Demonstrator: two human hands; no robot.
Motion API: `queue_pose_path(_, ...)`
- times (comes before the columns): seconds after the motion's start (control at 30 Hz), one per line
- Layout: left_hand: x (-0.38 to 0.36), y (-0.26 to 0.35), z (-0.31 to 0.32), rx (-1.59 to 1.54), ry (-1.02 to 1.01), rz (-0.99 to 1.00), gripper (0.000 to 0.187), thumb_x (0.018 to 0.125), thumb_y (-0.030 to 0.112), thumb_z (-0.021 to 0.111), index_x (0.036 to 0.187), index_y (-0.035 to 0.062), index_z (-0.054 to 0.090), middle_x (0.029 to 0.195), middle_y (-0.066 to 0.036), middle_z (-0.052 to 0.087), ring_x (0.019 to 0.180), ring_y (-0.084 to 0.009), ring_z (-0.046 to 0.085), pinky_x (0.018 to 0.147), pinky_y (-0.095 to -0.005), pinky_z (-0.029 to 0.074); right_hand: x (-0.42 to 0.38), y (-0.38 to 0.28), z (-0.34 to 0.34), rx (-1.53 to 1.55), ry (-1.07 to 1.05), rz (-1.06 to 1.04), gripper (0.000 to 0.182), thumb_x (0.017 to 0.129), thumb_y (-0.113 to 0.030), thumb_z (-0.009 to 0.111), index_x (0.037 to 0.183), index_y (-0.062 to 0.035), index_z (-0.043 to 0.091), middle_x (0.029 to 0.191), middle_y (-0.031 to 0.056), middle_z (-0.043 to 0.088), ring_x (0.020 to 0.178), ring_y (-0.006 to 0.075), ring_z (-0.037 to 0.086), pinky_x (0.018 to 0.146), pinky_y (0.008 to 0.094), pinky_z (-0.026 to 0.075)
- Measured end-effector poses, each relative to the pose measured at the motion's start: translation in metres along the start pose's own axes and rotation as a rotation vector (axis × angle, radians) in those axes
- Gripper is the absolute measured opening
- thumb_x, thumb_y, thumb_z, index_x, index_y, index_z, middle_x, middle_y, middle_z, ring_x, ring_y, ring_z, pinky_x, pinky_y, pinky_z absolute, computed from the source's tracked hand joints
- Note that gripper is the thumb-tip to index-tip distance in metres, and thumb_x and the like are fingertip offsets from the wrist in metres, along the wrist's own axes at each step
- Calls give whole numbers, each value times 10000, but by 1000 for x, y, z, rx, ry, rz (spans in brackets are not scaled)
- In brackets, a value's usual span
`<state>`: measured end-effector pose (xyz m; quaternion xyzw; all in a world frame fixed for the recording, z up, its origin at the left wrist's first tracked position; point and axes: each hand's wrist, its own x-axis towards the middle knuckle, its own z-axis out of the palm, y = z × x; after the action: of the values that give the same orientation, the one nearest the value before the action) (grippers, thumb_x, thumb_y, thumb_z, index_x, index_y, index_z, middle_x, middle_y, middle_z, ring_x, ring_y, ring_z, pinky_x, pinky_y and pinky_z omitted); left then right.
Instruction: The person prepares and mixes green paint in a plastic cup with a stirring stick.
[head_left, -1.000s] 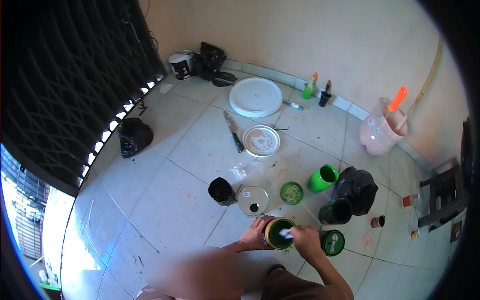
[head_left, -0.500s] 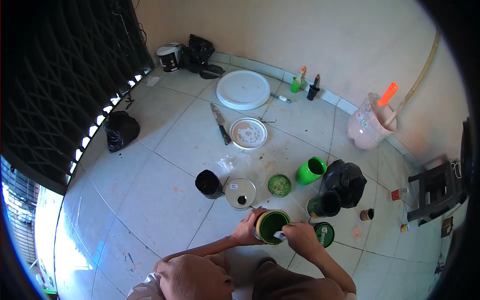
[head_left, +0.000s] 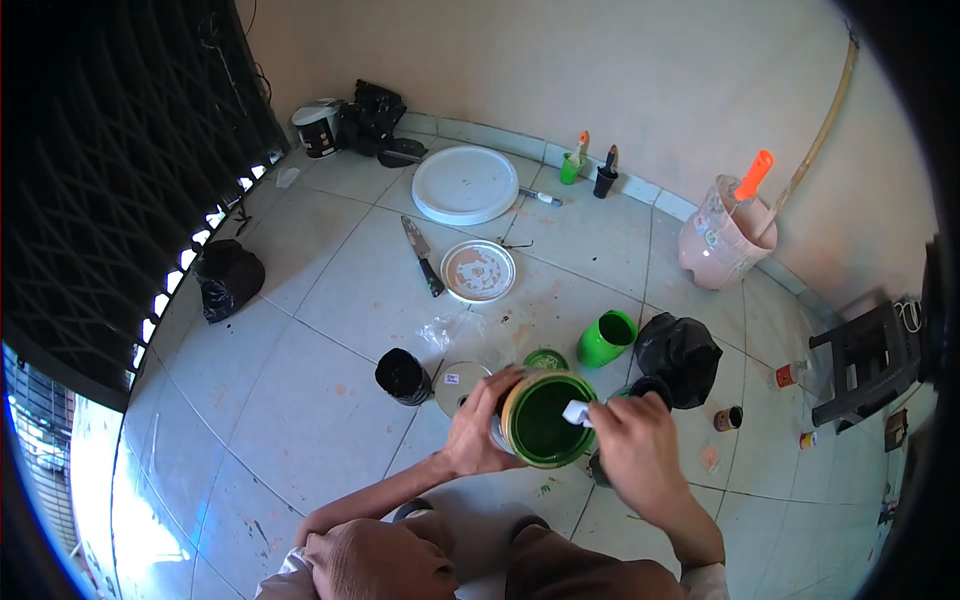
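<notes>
My left hand (head_left: 480, 432) is wrapped round the side of a paint can (head_left: 512, 440), its mouth tilted towards me. Dark green paint (head_left: 545, 415) shows inside, and green coats the rim. In my right hand (head_left: 640, 450), closed at the can's right rim, is a small white piece (head_left: 576, 412) that reaches over the opening. Its exact kind cannot be made out. Behind the can lie a round metal lid (head_left: 455, 385) and a green-smeared lid (head_left: 546, 358), both partly hidden. A dark tin (head_left: 648, 386) is mostly covered by my right hand.
Around me on the tiles stand a black-coated container (head_left: 404, 377), a bright green cup (head_left: 606, 340) and a black bag (head_left: 678, 358). Farther off are a knife (head_left: 423, 258), a white lid (head_left: 465, 185), a pink bucket (head_left: 722, 240) and a dark stool (head_left: 868, 360).
Both hands have raised the can off the floor towards me, so it looks larger and covers more of the lids. The white piece stays at its mouth. The view has shifted slightly.
</notes>
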<state>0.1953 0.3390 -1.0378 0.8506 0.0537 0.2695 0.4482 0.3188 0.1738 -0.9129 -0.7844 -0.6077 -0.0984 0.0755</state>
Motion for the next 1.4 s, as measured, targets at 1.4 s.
queue_pose_path(1.4,21,-14,-25,140,110,178,1089,462,230,930,1370,14,369,1377,-202,447,1298,-389,416,1075,-495,338,37,2,7,145,136,-16,98,709,-10,621,796,-40,587,717,78,596,686,261,606,674,373,468)
